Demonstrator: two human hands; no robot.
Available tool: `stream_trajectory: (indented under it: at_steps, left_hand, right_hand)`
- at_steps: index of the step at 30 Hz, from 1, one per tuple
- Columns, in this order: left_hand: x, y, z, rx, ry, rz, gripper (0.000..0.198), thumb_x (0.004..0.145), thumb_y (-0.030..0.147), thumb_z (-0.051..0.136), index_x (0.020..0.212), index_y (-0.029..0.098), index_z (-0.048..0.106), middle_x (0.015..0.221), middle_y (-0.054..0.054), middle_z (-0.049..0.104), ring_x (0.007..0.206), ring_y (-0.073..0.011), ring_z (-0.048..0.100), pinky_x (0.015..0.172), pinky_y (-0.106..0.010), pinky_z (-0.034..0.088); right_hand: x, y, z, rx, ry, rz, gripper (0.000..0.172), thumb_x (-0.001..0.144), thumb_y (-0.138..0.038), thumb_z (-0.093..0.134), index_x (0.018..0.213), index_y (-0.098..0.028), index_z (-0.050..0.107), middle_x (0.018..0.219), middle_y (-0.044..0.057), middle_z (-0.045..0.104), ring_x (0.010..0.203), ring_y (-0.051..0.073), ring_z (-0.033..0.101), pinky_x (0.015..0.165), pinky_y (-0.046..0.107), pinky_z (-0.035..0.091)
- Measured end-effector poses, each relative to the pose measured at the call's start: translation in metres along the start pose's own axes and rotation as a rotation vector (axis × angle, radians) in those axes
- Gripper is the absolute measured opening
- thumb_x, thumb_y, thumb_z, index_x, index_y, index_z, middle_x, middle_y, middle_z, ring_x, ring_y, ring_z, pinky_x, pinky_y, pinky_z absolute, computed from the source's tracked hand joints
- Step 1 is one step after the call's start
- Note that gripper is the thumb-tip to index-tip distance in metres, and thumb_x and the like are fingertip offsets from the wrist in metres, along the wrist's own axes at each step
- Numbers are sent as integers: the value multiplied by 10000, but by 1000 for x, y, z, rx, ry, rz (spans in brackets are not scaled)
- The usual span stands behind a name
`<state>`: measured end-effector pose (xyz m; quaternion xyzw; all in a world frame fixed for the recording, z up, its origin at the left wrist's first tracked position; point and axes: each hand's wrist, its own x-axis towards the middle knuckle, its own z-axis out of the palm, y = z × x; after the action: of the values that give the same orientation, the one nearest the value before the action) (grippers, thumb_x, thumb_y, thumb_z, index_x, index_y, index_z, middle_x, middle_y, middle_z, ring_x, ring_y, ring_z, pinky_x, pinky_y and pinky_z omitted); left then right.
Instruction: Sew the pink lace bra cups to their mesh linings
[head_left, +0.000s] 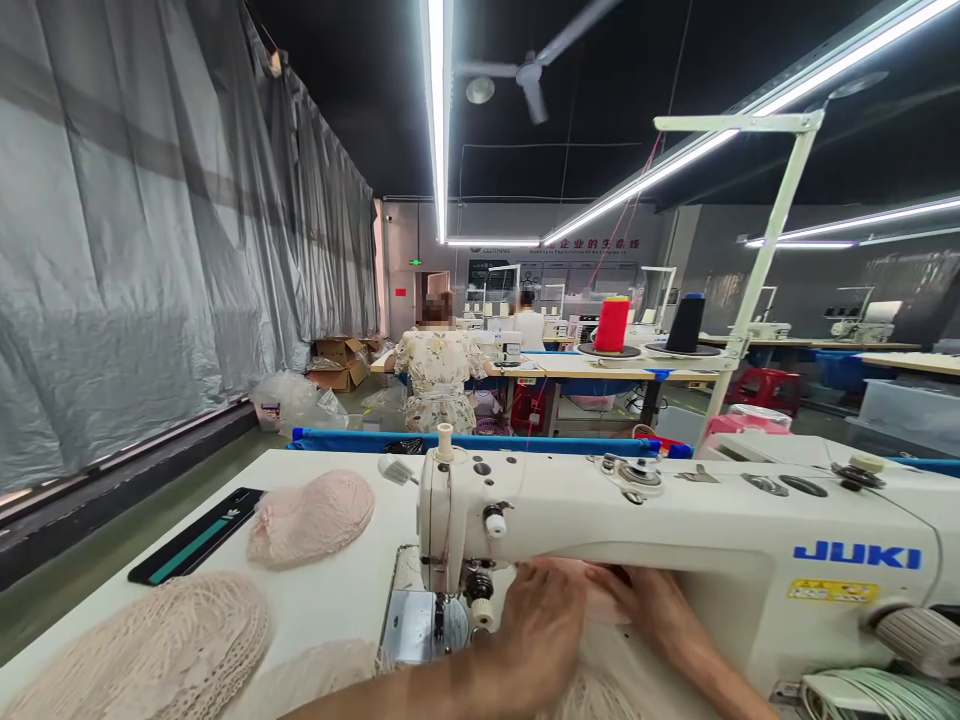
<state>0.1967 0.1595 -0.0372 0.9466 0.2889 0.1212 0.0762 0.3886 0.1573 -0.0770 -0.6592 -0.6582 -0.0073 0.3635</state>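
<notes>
My left hand reaches across the front of the white sewing machine, its fingers bent over a pale pink piece of fabric under the machine's arm. From the right, my right hand grips the same fabric; some of its fingertips are hidden behind the cloth and in shadow. Cream lace or fringe hangs from the work towards me. The needle area lies just left of my left hand. On the table's left side rest a pink lace-covered cup and a larger pile of cream lace.
A black and green strip-shaped case lies by the table's left edge. Red and black thread cones stand behind the machine. A co-worker sits ahead, back turned. Grey curtains line the left.
</notes>
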Motion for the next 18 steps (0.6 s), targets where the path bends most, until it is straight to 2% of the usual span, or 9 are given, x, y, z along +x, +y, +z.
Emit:
stream_trajectory:
  at_steps: [2, 5, 9, 11, 14, 16, 18]
  left_hand:
    - [-5, 0, 3, 13, -1, 16, 640, 626, 46, 528, 1260, 37, 445, 1236, -188, 520, 1144, -339, 470, 1051, -462, 321]
    - [-10, 3, 6, 22, 31, 28, 636, 662, 28, 512, 1289, 27, 401, 1324, -209, 444, 1245, -346, 383, 1103, -488, 236]
    - [-8, 6, 10, -15, 137, 74, 570, 762, 45, 457, 1321, 114, 370, 1467, -142, 302, 1348, -292, 261, 1136, -474, 188]
    - [-5, 5, 10, -53, 121, 72, 592, 764, 55, 471, 1341, 126, 358, 1488, -125, 273, 1361, -283, 239, 1145, -458, 170]
    - [0, 2, 7, -102, 8, 8, 660, 714, 41, 512, 1355, 55, 353, 1437, -190, 340, 1326, -325, 299, 1126, -486, 179]
    - [3, 1, 6, -129, -18, -11, 652, 670, 41, 555, 1304, -1, 409, 1347, -236, 433, 1255, -359, 387, 1090, -511, 228]
    - [8, 0, 4, -164, 3, -1, 572, 666, 60, 582, 1228, 2, 487, 1273, -225, 503, 1196, -361, 445, 1056, -513, 274]
  right_hand:
    - [-4, 5, -2, -18, -46, -25, 185, 914, -327, 576, 995, -167, 622, 1054, 39, 632, 944, 191, 611, 842, 404, 496]
    - [-5, 8, -4, -32, -45, -30, 188, 913, -323, 576, 1007, -166, 620, 1080, 44, 626, 967, 198, 605, 858, 418, 488]
    - [-3, 6, -5, -29, -1, -39, 214, 919, -341, 565, 1042, -171, 610, 1059, 45, 631, 933, 188, 616, 835, 407, 500]
    - [-3, 3, -6, -13, 30, -64, 240, 928, -376, 545, 1027, -167, 610, 994, 34, 646, 871, 172, 630, 794, 384, 513]
    - [-13, -8, -13, 31, 83, -134, 423, 953, -515, 391, 955, -163, 626, 886, 65, 673, 805, 203, 650, 751, 398, 525]
    - [-26, -19, -23, 68, 103, -209, 526, 944, -572, 281, 916, -183, 634, 899, 113, 687, 849, 253, 655, 783, 424, 521]
    - [-43, -32, -39, 104, 86, -286, 440, 943, -516, 304, 899, -225, 630, 946, 103, 690, 903, 251, 649, 816, 378, 515]
